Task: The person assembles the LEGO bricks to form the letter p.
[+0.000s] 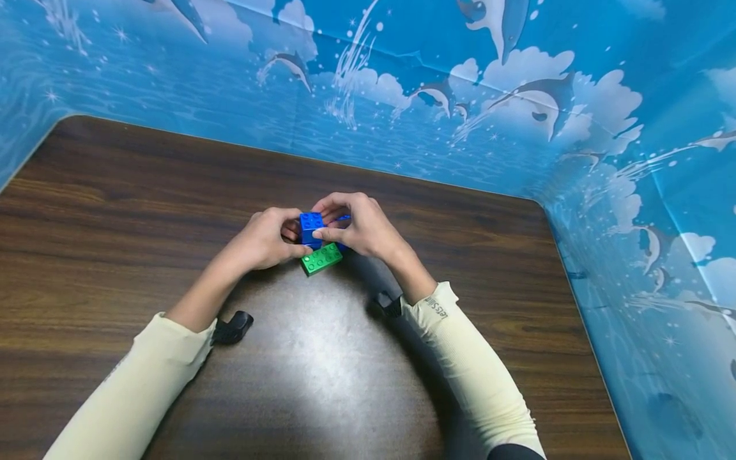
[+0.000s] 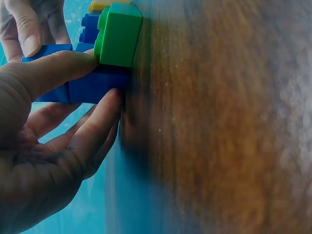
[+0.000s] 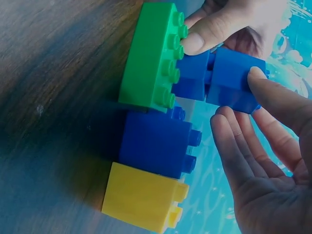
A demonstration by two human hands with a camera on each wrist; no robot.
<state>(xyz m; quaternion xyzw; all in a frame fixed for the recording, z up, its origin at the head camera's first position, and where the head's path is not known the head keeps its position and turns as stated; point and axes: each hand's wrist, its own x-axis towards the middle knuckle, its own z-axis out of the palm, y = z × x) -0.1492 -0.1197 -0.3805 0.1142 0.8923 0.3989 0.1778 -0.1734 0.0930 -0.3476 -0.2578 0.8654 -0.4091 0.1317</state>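
Near the table's middle, my right hand [image 1: 368, 227] pinches an upper blue toy building block [image 1: 311, 220] between thumb and fingers. Below it is a lower blue block [image 3: 191, 77], which my left hand [image 1: 263, 241] grips. In the right wrist view, studs show in a narrow gap between the two blocks. My left thumb also lies against the studded side of a green block [image 1: 322, 259] on the near side. Beside the green one stand another blue block [image 3: 155, 141] and a yellow block [image 3: 139, 195]; in the head view, my right hand hides the yellow one.
The dark wood-grain table [image 1: 144, 179] extends around the blocks on all sides. A blue dolphin-print sheet [image 1: 368, 89] rises behind its far edge and along the right. Black wrist straps [image 1: 232, 328] stick out near both sleeve cuffs.
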